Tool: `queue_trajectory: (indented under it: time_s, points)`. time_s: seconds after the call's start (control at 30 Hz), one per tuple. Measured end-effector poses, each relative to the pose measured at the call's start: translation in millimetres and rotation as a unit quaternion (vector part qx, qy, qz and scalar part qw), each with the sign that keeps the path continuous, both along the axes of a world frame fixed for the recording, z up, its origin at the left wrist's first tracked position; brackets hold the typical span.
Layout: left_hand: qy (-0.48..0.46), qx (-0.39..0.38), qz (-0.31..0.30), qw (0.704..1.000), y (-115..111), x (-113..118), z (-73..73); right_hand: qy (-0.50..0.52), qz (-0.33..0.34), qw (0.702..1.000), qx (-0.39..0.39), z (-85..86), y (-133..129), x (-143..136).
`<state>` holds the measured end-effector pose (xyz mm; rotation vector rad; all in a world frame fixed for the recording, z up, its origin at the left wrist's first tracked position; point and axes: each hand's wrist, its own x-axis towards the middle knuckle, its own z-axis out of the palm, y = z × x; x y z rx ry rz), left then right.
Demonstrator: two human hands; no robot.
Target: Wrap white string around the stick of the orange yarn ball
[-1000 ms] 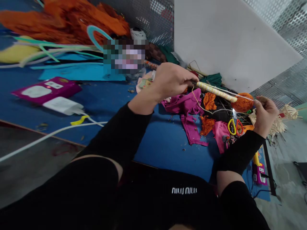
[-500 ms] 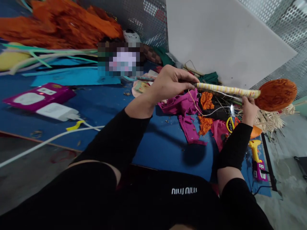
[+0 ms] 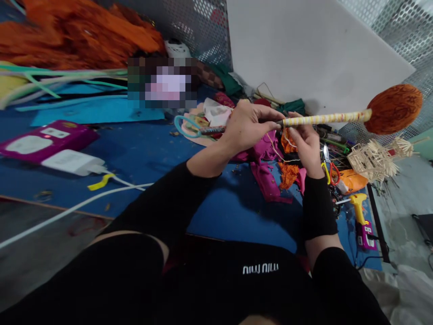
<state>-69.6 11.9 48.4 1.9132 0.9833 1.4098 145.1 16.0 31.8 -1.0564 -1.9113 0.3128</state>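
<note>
A long stick (image 3: 324,119), wrapped in white and yellow banding with a round orange padded head (image 3: 394,109) at its right end, is held above the table, tilted slightly up to the right. My left hand (image 3: 248,124) is closed around its darker part, and a light blue loop (image 3: 185,126) shows at the left end. Close beside it, my right hand (image 3: 307,143) is closed at the start of the wrapping, thumb below and fingers partly behind the stick. A thin pale string (image 3: 282,158) hangs beneath both hands; whether my right fingers also pinch it, I cannot tell.
Magenta cloth scraps (image 3: 267,178) and orange scraps (image 3: 289,175) lie on the blue table (image 3: 216,212). Scissors (image 3: 329,167), a yellow glue gun (image 3: 358,205) and a small stick frame (image 3: 370,160) are at right. A purple power strip (image 3: 50,140), white cable (image 3: 71,198) and orange fabric (image 3: 84,36) are at left.
My right hand has moved left along the stick, from near the orange head to beside my left hand. The head end has risen a little. My left hand keeps its hold.
</note>
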Motion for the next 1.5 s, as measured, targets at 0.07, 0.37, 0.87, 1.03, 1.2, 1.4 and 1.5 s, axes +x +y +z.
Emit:
queue_trajectory:
  time_s: [0.07, 0.37, 0.87, 1.03, 1.2, 1.4, 1.5]
  points:
    - [-0.007, -0.001, -0.001, 1.0, 0.6, -0.7, -0.5, 0.017, 0.008, 1.0, -0.019, -4.9, -6.1, -16.5]
    - [-0.006, -0.004, 0.045, 0.999, 8.1, 9.1, -10.1, -0.046, -0.129, 0.984, 0.115, -9.7, -27.6, -36.5]
    - [0.068, 0.033, 0.095, 0.993, 11.2, 9.6, -16.9, -0.147, -0.143, 0.974, 0.094, -4.5, -31.5, -32.7]
    - [0.133, 0.087, 0.127, 0.979, 7.2, 10.1, -18.8, -0.211, -0.154, 0.956, 0.136, 12.3, -39.7, -24.0]
    - [0.202, 0.111, 0.123, 0.965, -1.6, 12.1, -15.5, -0.233, -0.181, 0.936, 0.19, 19.3, -41.3, -17.0]
    - [0.276, 0.169, 0.104, 0.94, -4.9, 15.5, -16.9, -0.215, -0.175, 0.946, 0.169, 17.3, -31.0, -8.2]
    - [0.307, 0.181, 0.099, 0.929, -5.8, 16.7, -16.0, -0.196, -0.159, 0.958, 0.134, 18.9, -27.8, -3.7]
